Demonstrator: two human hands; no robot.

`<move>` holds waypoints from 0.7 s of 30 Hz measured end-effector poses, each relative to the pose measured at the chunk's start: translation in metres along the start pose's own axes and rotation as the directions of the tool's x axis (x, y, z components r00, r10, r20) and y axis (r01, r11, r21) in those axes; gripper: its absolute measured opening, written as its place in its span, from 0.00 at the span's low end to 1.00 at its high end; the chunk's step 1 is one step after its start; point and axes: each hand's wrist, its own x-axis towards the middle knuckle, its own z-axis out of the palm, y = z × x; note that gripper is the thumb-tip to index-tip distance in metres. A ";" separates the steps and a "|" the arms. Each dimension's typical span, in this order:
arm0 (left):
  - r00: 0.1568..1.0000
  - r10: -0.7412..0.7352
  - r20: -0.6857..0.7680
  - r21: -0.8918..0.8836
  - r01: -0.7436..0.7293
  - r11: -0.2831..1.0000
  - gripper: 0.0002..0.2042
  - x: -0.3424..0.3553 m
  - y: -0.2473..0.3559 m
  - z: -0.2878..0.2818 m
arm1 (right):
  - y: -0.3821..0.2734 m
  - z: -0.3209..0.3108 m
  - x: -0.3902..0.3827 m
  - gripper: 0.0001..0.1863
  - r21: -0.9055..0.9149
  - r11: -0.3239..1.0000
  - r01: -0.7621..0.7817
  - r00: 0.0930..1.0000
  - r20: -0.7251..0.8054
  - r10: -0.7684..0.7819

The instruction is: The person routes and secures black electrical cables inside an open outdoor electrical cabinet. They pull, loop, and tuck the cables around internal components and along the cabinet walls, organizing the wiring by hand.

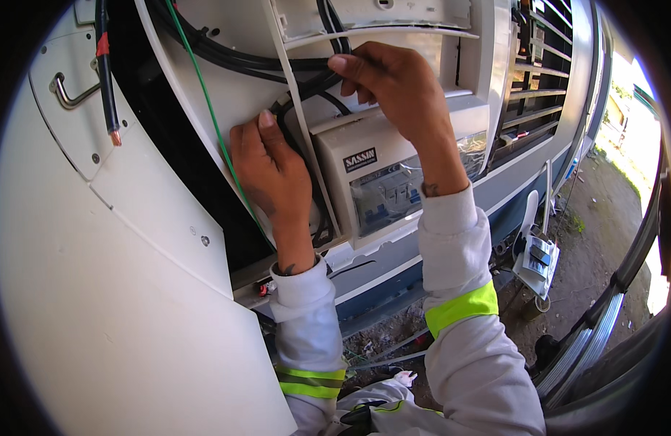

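Black cables (pixel 259 65) run in a bundle across the white panel and bend around a narrow white upright strip (pixel 286 69). My left hand (pixel 271 167) is closed on a black cable just left of that strip, thumb pointing up. To the upper right, my right hand (pixel 397 87) pinches a black cable where several of them meet. Below my right hand sits a white breaker box (pixel 404 163) with a clear plastic cover, and breakers show behind it. A thin green wire (pixel 202 91) passes down along the left side of my left hand.
At the left hangs a thick black cable (pixel 105 73) with red tape and a bare copper end. Beside it is a white metal door (pixel 154 291) with a handle (pixel 74 94). Metal slats (pixel 542 73) stand at the right. A white device (pixel 539 258) is lower right, above dirt ground.
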 end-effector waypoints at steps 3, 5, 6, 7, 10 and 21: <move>0.996 0.053 -0.079 0.171 -0.039 0.984 0.13 0.001 0.003 0.007 | 0.006 -0.009 0.007 0.17 0.063 0.995 -0.079 0.991 0.116 0.072; 0.985 0.085 -0.152 0.183 -0.056 0.981 0.10 0.002 0.005 0.013 | 0.011 -0.010 0.009 0.15 0.106 0.987 -0.118 0.987 0.121 0.105; 0.984 0.070 -0.162 0.192 -0.038 0.981 0.09 0.002 0.005 0.014 | 0.013 -0.012 0.009 0.14 0.132 0.980 -0.146 0.985 0.113 0.131; 0.973 0.103 -0.209 0.175 -0.066 0.982 0.08 0.003 0.006 0.016 | 0.014 -0.011 0.008 0.13 0.149 0.969 -0.195 0.977 0.111 0.180; 0.970 0.072 -0.230 0.141 -0.040 0.989 0.06 0.002 0.006 0.016 | 0.015 -0.009 0.004 0.11 -0.079 0.991 -0.107 0.994 -0.028 0.105; 0.955 0.093 -0.282 0.058 -0.080 0.995 0.02 0.001 0.000 0.028 | -0.016 -0.006 0.020 0.07 -0.188 0.913 0.362 0.817 -0.407 -0.408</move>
